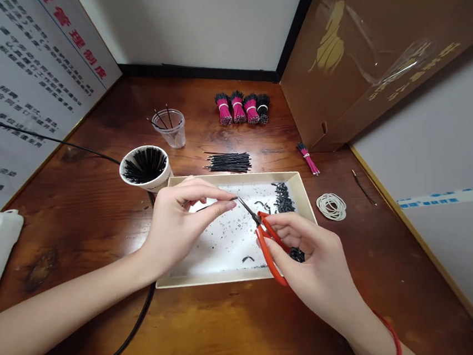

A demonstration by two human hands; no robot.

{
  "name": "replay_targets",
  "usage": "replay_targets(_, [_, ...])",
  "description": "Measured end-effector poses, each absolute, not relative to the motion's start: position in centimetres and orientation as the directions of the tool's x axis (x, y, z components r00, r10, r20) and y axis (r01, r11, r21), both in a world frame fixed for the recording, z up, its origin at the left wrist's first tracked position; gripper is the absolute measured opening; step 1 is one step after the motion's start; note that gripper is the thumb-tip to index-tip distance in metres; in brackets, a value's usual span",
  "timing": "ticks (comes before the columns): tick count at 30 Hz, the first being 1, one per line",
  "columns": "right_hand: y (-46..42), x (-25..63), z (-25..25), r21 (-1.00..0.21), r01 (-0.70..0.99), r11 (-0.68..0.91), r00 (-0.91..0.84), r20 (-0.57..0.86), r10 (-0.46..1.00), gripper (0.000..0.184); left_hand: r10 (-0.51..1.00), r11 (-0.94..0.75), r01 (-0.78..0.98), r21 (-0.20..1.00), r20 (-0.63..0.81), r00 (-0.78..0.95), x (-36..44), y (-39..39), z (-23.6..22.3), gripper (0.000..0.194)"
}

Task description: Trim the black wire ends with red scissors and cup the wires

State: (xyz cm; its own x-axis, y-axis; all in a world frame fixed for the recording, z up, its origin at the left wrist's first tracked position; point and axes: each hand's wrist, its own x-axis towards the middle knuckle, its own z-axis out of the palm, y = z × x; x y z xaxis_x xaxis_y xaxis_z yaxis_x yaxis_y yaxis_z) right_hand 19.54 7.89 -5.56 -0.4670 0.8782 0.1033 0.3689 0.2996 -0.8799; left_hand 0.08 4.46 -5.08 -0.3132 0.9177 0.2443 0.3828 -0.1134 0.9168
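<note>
We see the left hand (pixel 177 222) pinching a black wire (pixel 231 199) at 12 o'clock; the right hand (pixel 308 257) grips red scissors (pixel 267 241), tips at the wire, above the tray (pixel 209 282).

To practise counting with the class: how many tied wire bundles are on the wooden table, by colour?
Pink wire bundles: 4
Black wire bundle: 1
Total: 5
</note>
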Motion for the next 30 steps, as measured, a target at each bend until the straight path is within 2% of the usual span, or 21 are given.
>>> replay_targets(21, [7.95, 19.40, -5.38, -0.894, 0.371, 0.252, -0.472, 0.052, 0.880, 0.008, 0.919, -0.104, 0.379, 0.919, 0.235, -0.316, 0.08, 4.48, -5.12, 0.015])
replay_targets(30, [7.62, 19.36, -5.52, -0.873, 0.379, 0.307, -0.451, 0.115, 0.885, 0.008, 0.923, -0.073, 0.357, 0.931, 0.199, -0.329, 0.13, 4.55, -5.01, 0.013])
